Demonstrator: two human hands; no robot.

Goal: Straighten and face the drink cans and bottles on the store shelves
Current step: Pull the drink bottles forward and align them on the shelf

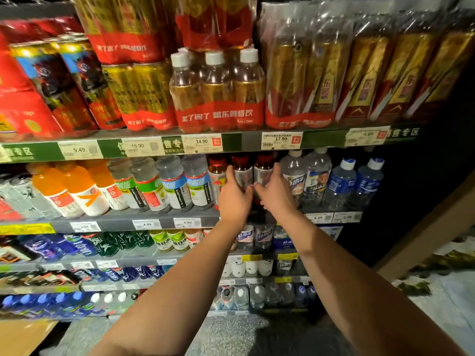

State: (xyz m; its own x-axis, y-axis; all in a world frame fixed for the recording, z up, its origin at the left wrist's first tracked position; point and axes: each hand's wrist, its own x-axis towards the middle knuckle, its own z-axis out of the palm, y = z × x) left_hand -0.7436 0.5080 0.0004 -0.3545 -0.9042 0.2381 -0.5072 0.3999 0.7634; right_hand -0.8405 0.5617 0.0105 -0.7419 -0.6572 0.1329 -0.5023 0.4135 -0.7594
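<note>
Three dark red-brown bottles with silver labels stand on the second shelf. My left hand reaches up to the middle one, its fingers against the bottle's left side and its thumb pointing right. My right hand reaches to the right one, fingers wrapped along its right side and thumb pointing left. The left bottle stands untouched beside my left hand. The lower parts of both handled bottles are hidden behind my hands.
Clear bottles and blue-labelled water bottles stand to the right, electrolyte bottles and orange drinks to the left. Shrink-wrapped packs fill the shelf above. Lower shelves hold more drinks. A cardboard box sits on the floor at left.
</note>
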